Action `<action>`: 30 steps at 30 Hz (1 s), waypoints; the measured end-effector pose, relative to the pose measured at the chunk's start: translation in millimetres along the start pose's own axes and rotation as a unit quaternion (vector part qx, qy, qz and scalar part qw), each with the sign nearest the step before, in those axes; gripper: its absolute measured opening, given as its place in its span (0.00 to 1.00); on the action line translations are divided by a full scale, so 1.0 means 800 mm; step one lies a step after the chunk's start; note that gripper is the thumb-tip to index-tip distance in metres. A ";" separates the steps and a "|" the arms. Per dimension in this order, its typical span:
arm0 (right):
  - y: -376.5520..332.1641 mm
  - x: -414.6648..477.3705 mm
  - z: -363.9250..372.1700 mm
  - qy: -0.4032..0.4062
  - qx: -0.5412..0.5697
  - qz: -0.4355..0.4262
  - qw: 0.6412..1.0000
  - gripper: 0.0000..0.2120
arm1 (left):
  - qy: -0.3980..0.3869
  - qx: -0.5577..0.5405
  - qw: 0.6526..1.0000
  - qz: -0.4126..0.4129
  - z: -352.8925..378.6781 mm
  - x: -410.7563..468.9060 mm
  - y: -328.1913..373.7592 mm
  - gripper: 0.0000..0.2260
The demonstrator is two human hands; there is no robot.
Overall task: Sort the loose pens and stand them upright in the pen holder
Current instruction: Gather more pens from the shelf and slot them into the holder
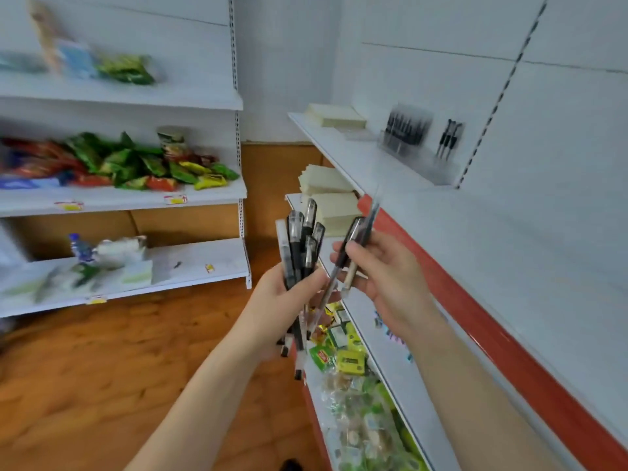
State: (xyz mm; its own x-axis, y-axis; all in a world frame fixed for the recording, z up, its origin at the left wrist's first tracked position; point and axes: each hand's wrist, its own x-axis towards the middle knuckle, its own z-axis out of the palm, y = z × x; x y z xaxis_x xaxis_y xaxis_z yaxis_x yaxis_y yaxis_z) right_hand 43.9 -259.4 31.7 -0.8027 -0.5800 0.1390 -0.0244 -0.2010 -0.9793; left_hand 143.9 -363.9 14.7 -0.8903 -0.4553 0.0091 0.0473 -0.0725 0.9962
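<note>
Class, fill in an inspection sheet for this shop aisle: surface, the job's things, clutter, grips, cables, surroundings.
Surface: white top shelf bears the clear pen holder, blurred, with pens standing in it.
Job's things: pen bundle in the left hand; loose pens in the right hand.
Clutter: note pads on the top shelf; snack packets on a lower shelf.
Grips: left hand grips the pen bundle; right hand holds the loose pens.
Cables: nothing seen.
Surroundings: wooden floor; side shelves with more packets.
</note>
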 end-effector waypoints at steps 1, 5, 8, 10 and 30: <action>0.007 0.020 0.007 -0.009 0.001 0.004 1.000 0.07 | 0.001 0.006 1.000 0.003 -0.007 0.017 0.000 0.03; 0.027 0.106 0.023 -0.021 -0.016 -0.006 1.000 0.06 | -0.007 0.000 1.000 -0.009 -0.032 0.097 0.002 0.05; 0.035 0.169 0.025 -0.018 -0.026 -0.001 1.000 0.05 | -0.008 -0.001 1.000 -0.004 -0.044 0.160 0.008 0.04; 0.037 0.211 0.027 -0.020 -0.056 0.000 0.998 0.05 | -0.011 -0.013 1.000 0.000 -0.055 0.197 0.011 0.04; 0.039 0.516 0.020 0.289 -0.137 -0.035 0.947 0.05 | -0.171 0.007 0.984 -0.046 -0.155 0.565 0.018 0.05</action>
State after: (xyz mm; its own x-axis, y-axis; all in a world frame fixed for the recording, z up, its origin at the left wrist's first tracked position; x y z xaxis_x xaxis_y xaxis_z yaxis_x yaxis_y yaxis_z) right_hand -278.9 -517.8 60.5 -0.9836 -0.0272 0.1780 -0.1790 0.0364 -0.9832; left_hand -201.9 -680.7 22.2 -0.9910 -0.1223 -0.0544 -0.0440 -0.0862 0.9953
